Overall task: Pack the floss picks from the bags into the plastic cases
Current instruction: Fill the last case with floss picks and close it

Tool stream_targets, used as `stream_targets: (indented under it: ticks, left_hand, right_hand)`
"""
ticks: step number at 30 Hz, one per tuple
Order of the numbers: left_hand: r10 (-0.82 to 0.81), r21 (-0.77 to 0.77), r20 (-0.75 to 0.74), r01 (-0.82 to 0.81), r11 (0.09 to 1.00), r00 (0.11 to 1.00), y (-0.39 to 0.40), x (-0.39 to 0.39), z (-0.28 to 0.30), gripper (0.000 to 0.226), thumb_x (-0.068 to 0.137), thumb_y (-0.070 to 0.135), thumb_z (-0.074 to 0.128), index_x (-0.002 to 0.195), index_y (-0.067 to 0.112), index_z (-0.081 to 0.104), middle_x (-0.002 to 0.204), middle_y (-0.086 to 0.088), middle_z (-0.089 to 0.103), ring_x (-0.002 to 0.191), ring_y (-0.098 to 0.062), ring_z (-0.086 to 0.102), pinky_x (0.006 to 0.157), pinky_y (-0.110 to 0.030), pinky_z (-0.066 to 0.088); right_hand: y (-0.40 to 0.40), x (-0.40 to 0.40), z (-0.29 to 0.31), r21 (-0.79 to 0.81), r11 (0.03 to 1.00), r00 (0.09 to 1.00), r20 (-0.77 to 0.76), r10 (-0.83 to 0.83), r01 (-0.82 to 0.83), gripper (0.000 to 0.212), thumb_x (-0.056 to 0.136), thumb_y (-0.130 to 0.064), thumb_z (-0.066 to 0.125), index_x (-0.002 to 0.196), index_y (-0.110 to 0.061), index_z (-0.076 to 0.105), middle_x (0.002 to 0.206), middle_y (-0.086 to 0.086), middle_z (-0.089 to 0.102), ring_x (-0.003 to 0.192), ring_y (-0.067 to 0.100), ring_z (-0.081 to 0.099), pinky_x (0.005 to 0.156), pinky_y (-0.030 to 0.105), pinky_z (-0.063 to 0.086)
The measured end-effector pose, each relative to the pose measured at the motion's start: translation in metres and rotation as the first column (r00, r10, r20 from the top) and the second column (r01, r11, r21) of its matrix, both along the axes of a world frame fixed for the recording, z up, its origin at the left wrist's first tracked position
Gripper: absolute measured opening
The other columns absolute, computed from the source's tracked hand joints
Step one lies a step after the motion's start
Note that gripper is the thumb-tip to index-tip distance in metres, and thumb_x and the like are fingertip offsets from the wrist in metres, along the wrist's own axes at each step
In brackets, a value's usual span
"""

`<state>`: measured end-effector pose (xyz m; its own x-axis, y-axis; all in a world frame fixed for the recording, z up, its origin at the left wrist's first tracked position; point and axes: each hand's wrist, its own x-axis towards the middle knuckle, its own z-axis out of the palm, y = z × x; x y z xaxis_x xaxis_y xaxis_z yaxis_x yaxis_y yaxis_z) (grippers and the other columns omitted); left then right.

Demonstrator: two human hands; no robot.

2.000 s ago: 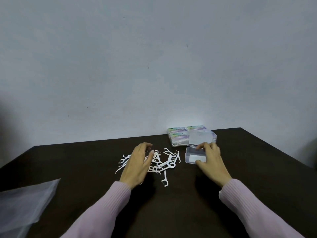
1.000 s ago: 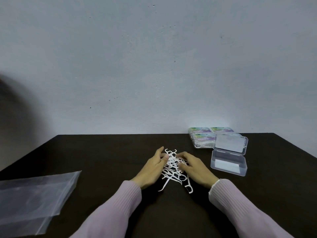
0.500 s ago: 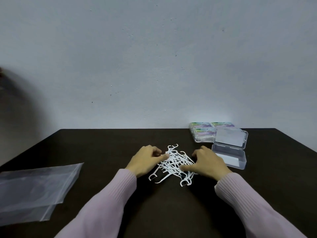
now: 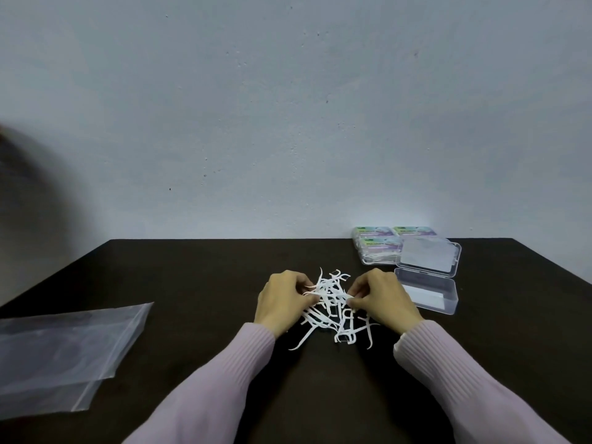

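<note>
Your left hand (image 4: 283, 299) and right hand (image 4: 382, 298) both pinch into the floss picks (image 4: 331, 307) heaped on the table (image 4: 192, 277); the open case (image 4: 427, 291) sits just right.

Counts, placed relative to the open case (image 4: 426, 291):
- Open clear cases: one, lid back.
- Closed labelled cases (image 4: 381, 248): three visible, just behind it to the left.
- Floss picks (image 4: 330, 306): one tangled heap to its left, too overlapped to count.
- Plastic bags (image 4: 61, 350): apparently two, overlapping, far left.
- Hands: two.
</note>
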<state>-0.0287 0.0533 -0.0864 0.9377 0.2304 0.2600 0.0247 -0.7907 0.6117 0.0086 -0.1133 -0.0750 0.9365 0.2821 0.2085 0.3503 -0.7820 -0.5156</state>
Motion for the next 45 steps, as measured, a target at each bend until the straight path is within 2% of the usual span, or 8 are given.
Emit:
stream_targets:
  ticks: [4, 10, 17, 25, 31, 37, 41, 45]
  left_hand:
    - [0.014, -0.064, 0.037, -0.011, 0.998, 0.999, 0.0, 0.0, 0.0, 0.009, 0.079, 0.03, 0.075, 0.083, 0.026, 0.069, 0.072, 0.012, 0.062, 0.071, -0.007, 0.06, 0.068, -0.023, 0.045]
    - [-0.006, -0.268, 0.093, 0.03, 0.963, 0.996, 0.006, 0.001, 0.002, 0.014, 0.074, 0.018, 0.079, 0.086, 0.014, 0.074, 0.072, 0.007, 0.068, 0.068, 0.0, 0.063, 0.061, -0.01, 0.046]
    - [-0.029, -0.465, 0.148, 0.095, 0.88, 0.989, 0.007, -0.001, 0.01, 0.011, 0.073, 0.012, 0.08, 0.082, 0.01, 0.074, 0.065, 0.0, 0.068, 0.052, 0.006, 0.057, 0.055, -0.007, 0.045]
    - [-0.053, -0.503, 0.222, 0.161, 0.849, 0.974, 0.003, 0.0, 0.015, 0.009, 0.073, 0.014, 0.079, 0.08, 0.013, 0.073, 0.066, -0.004, 0.069, 0.053, -0.001, 0.057, 0.056, -0.012, 0.046]
    - [-0.095, -0.596, 0.265, 0.241, 0.766, 0.959, -0.01, 0.008, 0.019, 0.013, 0.074, 0.01, 0.077, 0.084, 0.005, 0.072, 0.063, 0.0, 0.069, 0.054, -0.005, 0.057, 0.057, -0.014, 0.047]
    - [-0.125, -0.673, 0.253, 0.267, 0.689, 0.959, -0.029, 0.026, 0.022, 0.018, 0.074, 0.013, 0.077, 0.089, 0.004, 0.072, 0.069, -0.003, 0.07, 0.06, -0.005, 0.061, 0.059, -0.014, 0.047]
    - [-0.158, -0.727, 0.235, 0.282, 0.626, 0.959, -0.045, 0.039, 0.024, 0.019, 0.076, 0.011, 0.075, 0.093, 0.003, 0.071, 0.073, -0.003, 0.07, 0.062, -0.005, 0.061, 0.058, -0.013, 0.047]
    - [-0.163, -0.799, 0.218, 0.272, 0.537, 0.962, -0.063, 0.054, 0.026, 0.02, 0.077, 0.01, 0.073, 0.096, 0.003, 0.07, 0.079, -0.006, 0.071, 0.071, -0.013, 0.062, 0.062, -0.016, 0.052]
  right_hand:
    - [-0.006, 0.006, 0.003, 0.095, 0.995, 0.999, -0.047, 0.002, 0.003, 0.007, 0.076, -0.021, 0.076, 0.081, -0.019, 0.071, 0.071, -0.008, 0.063, 0.074, 0.008, 0.062, 0.073, 0.025, 0.051]
    - [-0.013, 0.01, 0.008, 0.353, 0.935, 0.99, -0.141, 0.014, 0.037, 0.012, 0.075, -0.014, 0.077, 0.085, -0.01, 0.07, 0.068, 0.0, 0.065, 0.052, 0.002, 0.054, 0.04, 0.007, 0.037]
    - [-0.019, 0.018, 0.01, 0.469, 0.881, 0.983, -0.181, 0.025, 0.064, 0.008, 0.076, -0.015, 0.076, 0.081, -0.014, 0.069, 0.059, -0.006, 0.06, 0.041, -0.006, 0.051, 0.046, 0.006, 0.038]
    - [-0.029, 0.023, 0.013, 0.585, 0.808, 0.976, -0.209, 0.057, 0.077, 0.017, 0.074, -0.009, 0.076, 0.067, -0.019, 0.065, 0.075, 0.007, 0.069, 0.077, 0.021, 0.066, 0.083, 0.032, 0.053]
    - [-0.04, 0.023, 0.022, 0.727, 0.672, 0.962, -0.259, 0.081, 0.139, 0.01, 0.077, -0.002, 0.071, 0.08, -0.008, 0.064, 0.076, 0.008, 0.064, 0.068, 0.013, 0.062, 0.054, 0.013, 0.053]
    - [-0.065, 0.03, 0.023, 0.748, 0.649, 0.966, -0.248, 0.078, 0.14, 0.014, 0.081, -0.003, 0.067, 0.094, -0.003, 0.064, 0.074, 0.006, 0.065, 0.064, 0.011, 0.061, 0.056, 0.015, 0.052]
    - [-0.087, 0.034, 0.027, 0.753, 0.635, 0.973, -0.229, 0.01, 0.171, 0.021, 0.084, -0.003, 0.063, 0.104, -0.004, 0.062, 0.091, 0.012, 0.067, 0.082, 0.019, 0.065, 0.075, 0.026, 0.055]
    - [-0.104, 0.039, 0.021, 0.747, 0.608, 0.962, -0.229, -0.145, 0.27, 0.027, 0.084, -0.003, 0.063, 0.108, -0.013, 0.057, 0.107, 0.012, 0.064, 0.092, 0.022, 0.064, 0.077, 0.03, 0.054]
